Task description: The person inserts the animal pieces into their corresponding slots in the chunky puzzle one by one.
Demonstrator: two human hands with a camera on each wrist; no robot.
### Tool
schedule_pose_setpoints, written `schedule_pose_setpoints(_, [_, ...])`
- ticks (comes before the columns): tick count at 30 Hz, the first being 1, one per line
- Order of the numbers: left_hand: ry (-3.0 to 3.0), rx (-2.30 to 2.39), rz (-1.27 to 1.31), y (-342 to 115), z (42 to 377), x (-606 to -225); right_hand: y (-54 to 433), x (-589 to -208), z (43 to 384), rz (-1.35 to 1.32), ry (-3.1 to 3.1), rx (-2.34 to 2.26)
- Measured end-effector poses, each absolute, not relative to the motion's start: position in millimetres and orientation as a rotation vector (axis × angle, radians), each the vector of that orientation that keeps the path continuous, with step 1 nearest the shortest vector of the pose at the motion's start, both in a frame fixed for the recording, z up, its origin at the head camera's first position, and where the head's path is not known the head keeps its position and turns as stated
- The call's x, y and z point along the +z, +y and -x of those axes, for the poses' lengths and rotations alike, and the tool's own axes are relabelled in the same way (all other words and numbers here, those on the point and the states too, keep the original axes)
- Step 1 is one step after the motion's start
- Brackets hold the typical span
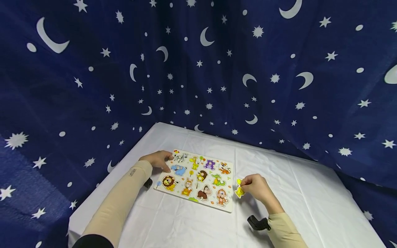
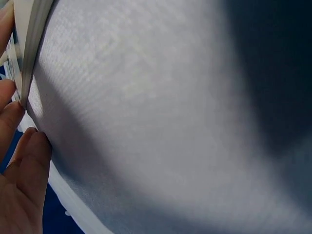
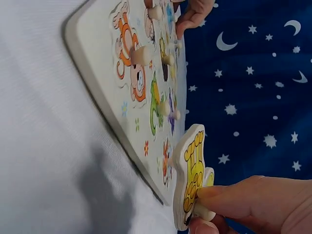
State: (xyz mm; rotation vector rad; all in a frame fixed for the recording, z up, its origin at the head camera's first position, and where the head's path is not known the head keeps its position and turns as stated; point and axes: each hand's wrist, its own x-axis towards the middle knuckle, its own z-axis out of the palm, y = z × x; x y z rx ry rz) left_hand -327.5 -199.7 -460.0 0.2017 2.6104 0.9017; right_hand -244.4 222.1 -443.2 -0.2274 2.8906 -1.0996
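Observation:
A pale wooden peg puzzle board (image 1: 183,194) with several colourful animals lies on the table. My left hand (image 1: 157,160) rests at its left edge, with fingers and thumb touching the rim; in the left wrist view, the fingers (image 2: 31,161) look fairly straight. Just right of the board, my right hand (image 1: 256,187) holds a yellow spotted giraffe puzzle piece (image 3: 193,170) off the table. Thumb and finger pinch its wooden peg (image 3: 204,211). Wooden pegs stick up from the animals on the board, among them an orange monkey (image 3: 129,48) and a green crocodile (image 3: 155,105).
A white cloth (image 1: 279,172) covers the table. Dark blue curtains (image 1: 186,69) with moons and stars hang behind and at both sides. Black devices (image 1: 258,223) sit by both wrists.

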Motion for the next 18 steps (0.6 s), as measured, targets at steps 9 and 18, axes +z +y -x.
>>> schedule_pose_setpoints(9, [2.609,0.927,-0.195,-199,328,-464,211,-446,257,0.277,2.894,-1.105])
schedule_pose_setpoints(18, [2.632,0.908,-0.195,-199,328,-464,197,-446,271,0.296,2.890,-1.151])
